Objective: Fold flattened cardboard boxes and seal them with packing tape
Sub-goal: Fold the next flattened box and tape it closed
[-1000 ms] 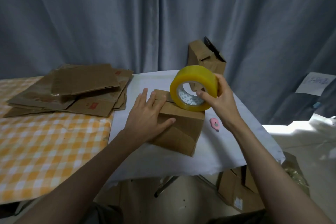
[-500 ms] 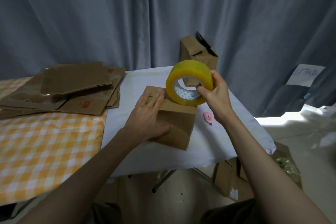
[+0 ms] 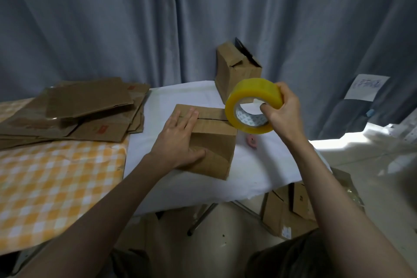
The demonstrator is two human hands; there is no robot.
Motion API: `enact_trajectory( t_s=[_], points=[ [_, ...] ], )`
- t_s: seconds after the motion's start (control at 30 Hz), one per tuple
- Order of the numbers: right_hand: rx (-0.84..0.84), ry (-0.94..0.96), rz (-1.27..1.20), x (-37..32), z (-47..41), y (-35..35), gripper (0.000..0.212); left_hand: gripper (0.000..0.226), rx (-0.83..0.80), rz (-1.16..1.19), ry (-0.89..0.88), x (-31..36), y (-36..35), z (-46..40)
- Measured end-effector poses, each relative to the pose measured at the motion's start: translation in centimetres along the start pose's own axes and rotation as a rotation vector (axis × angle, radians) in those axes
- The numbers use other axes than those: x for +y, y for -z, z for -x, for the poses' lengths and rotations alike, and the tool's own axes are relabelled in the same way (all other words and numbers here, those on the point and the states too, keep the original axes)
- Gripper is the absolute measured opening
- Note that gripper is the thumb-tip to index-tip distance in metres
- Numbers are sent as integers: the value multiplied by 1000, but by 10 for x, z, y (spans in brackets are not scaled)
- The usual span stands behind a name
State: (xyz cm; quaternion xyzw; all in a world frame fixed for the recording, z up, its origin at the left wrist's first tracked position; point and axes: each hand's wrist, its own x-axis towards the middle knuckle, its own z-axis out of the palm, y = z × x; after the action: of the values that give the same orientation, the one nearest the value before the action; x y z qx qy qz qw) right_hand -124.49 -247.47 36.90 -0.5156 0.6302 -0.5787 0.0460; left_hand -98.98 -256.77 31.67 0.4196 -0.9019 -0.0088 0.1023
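Ok so here's where I'm at. My left hand is flat on the folded box, fingers straight and laid across the seam where the two top flaps meet, thumb down on the near face, pinning it to the white-covered bench. My right hand has the yellow tape roll gripped, index finger hooked through the core and the rest wrapped over the outside.

The bit that matters: the roll hangs just off the box's right top edge, right of my left fingertips, and the seam runs left-right, straight from those fingers toward the roll. So the right hand is the nearer one to lay tape along that line, I reckon. Can't make out a loose tape end from here.

Flat cardboard stack sits off to the left, well apart.
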Motion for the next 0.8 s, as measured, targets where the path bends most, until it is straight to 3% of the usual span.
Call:
enact_trajectory(
  t_s=[0.33, 0.8],
  points=[
    [-20, -1, 127, 18, 7, 21, 27, 110, -37, -8, 14, 1, 1, -1],
    [-64, -84, 94, 37, 23, 24, 23, 107, -28, -7, 7, -3, -2, -1]
  ],
)
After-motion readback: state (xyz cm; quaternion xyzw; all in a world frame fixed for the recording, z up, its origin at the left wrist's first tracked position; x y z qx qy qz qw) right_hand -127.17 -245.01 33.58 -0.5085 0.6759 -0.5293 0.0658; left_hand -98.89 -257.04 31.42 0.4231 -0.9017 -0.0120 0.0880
